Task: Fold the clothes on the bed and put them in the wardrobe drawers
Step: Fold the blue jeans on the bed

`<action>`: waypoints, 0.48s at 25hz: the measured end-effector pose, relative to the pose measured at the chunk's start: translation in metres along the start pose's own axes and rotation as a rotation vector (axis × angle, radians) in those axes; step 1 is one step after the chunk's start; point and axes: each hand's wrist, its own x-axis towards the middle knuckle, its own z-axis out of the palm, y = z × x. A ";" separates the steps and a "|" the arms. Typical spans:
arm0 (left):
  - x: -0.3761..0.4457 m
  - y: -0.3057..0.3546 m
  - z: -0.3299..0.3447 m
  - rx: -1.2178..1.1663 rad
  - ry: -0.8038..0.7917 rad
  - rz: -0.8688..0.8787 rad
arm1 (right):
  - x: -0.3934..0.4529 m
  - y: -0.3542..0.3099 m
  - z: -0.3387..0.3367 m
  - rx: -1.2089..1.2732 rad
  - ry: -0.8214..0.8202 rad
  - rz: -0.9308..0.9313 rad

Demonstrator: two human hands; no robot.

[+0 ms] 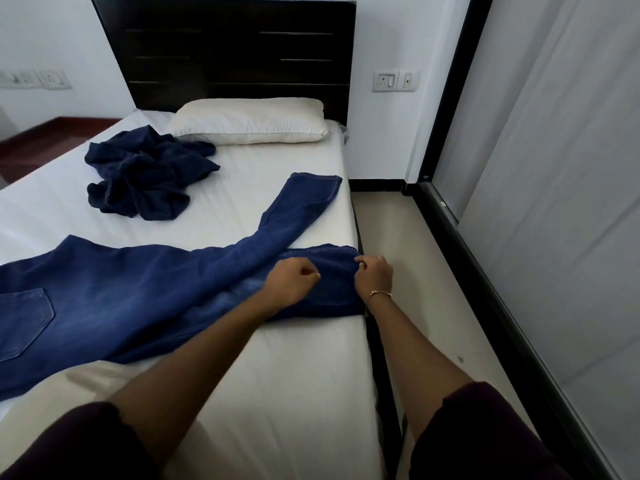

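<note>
The blue jeans (145, 285) lie across the bed (277, 375), long axis left to right, waist at left & leg ends at right edge. Both hands are at the near leg's end: the right hand (374, 275) at the hem corner, fingers curled & pinching the cloth; the left hand (294, 278) just beside, fingers curled on the fabric, probably gripping it. Another dark garment (145, 181) waits crumpled near the pillow (249, 123).

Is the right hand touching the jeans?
Touching: the head view shows the right hand with fingertips curled onto the hem corner of the jeans.
</note>
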 end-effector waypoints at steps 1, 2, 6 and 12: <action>0.007 -0.008 -0.010 0.227 -0.051 0.099 | 0.008 -0.002 0.002 -0.006 -0.012 -0.015; 0.013 -0.018 -0.019 0.413 -0.109 0.184 | 0.016 -0.005 0.004 -0.008 -0.031 -0.025; 0.025 -0.062 -0.029 0.837 -0.304 0.347 | 0.045 -0.005 0.016 -0.107 -0.140 -0.072; 0.036 -0.082 -0.002 0.800 -0.294 0.415 | 0.088 -0.018 0.019 -0.256 0.026 -0.076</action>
